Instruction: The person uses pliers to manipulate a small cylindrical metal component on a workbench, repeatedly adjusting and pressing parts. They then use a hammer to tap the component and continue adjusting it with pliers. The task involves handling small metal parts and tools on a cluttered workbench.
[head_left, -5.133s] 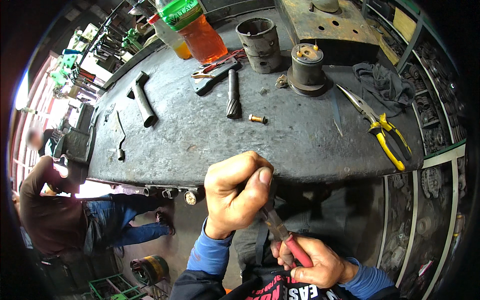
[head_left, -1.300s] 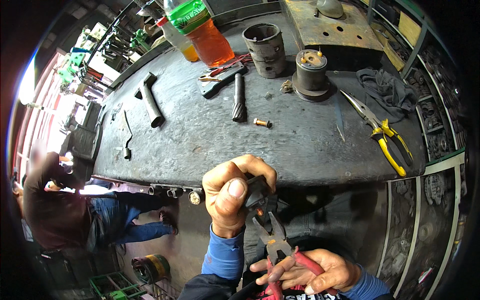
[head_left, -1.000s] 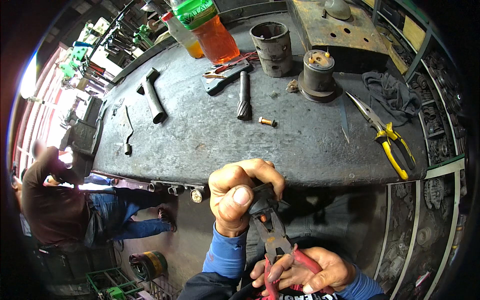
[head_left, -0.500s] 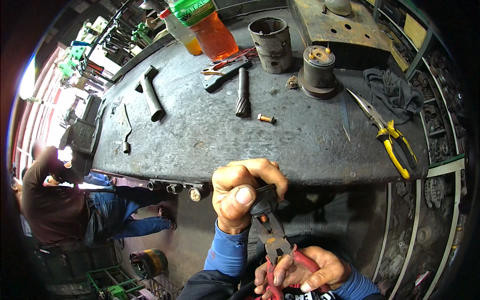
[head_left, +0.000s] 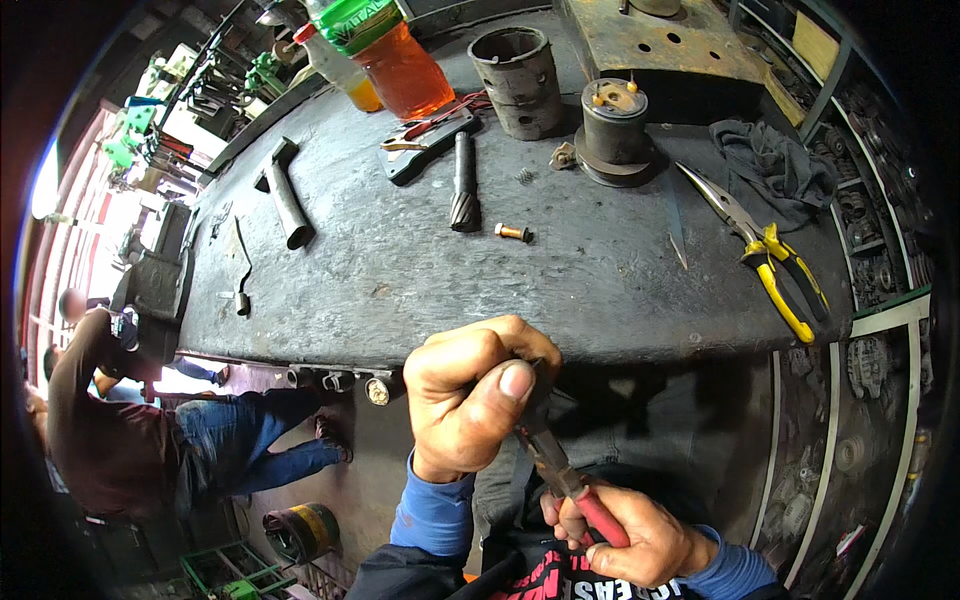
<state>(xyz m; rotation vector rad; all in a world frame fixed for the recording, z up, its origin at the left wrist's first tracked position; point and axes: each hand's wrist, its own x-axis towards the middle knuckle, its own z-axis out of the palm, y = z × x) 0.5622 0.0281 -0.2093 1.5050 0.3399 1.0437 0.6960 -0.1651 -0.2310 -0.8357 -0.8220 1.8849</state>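
Observation:
My left hand (head_left: 462,395) is closed around a small dark part (head_left: 541,382), its thumb pressed along the side; the fingers hide most of it. My right hand (head_left: 640,537) grips the red handles of pliers (head_left: 602,515), low in front of my body. The plier jaws (head_left: 543,448) point up to the dark part and meet it at my left thumb; the exact contact is hidden. Beyond my hands, a short copper-coloured bolt (head_left: 514,233) lies on the dark workbench (head_left: 400,290), beside a fluted steel shaft (head_left: 463,185).
Yellow-handled long-nose pliers (head_left: 765,265) and a dark rag (head_left: 775,170) lie at right. A metal cylinder (head_left: 518,85), a coil-like part (head_left: 615,125) and a bottle of red liquid (head_left: 405,75) stand at the back. A hammer-like tool (head_left: 287,200) lies left. Another person (head_left: 120,410) is at far left.
The red-handled pliers have turned from flat-on to nearly edge-on. My left hand has rolled over the dark part, covering more of it. The view has shifted slightly.

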